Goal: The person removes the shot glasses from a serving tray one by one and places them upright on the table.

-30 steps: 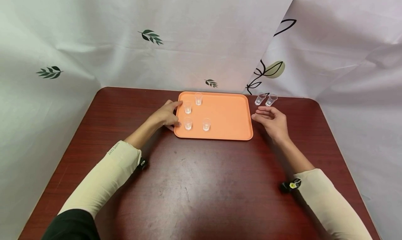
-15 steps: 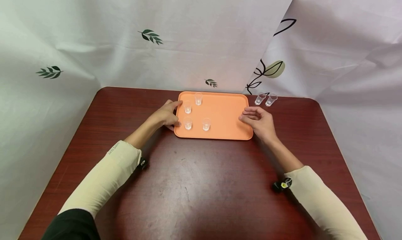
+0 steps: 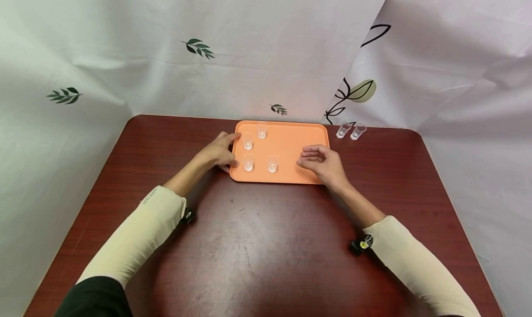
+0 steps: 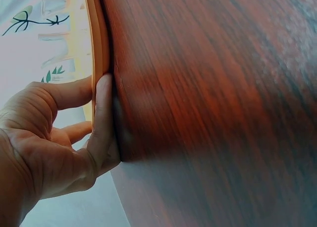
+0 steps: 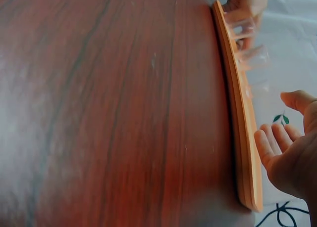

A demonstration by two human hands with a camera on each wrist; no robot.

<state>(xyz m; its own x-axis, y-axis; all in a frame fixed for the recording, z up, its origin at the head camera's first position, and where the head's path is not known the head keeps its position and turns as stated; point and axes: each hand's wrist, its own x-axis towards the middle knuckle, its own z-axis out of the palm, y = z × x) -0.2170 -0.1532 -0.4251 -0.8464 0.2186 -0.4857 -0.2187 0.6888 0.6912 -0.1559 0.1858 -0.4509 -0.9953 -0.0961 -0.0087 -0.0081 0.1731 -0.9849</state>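
Note:
An orange tray (image 3: 287, 141) lies on the table, with several small clear plastic cups standing on its left half. Among them are a back cup (image 3: 262, 130), a front-left cup (image 3: 248, 163) and a front-middle cup (image 3: 272, 164). My left hand (image 3: 220, 152) grips the tray's left rim, thumb and one finger over it; the left wrist view has other fingers (image 4: 103, 118) against the rim's outer side. Above the tray's right half hovers my right hand (image 3: 326, 166), holding nothing. Its fingers (image 5: 278, 140) are apart from the thumb in the right wrist view.
Two more clear cups, a nearer one (image 3: 343, 130) and an outer one (image 3: 358, 131), stand on the table to the right of the tray. Brown wooden tabletop (image 3: 266, 243) stretches in front. A white patterned curtain (image 3: 232, 86) hangs close behind the tray.
My right hand has moved left, from near the two cups on the right to over the tray's right half. The left hand, tray and cups have stayed in place.

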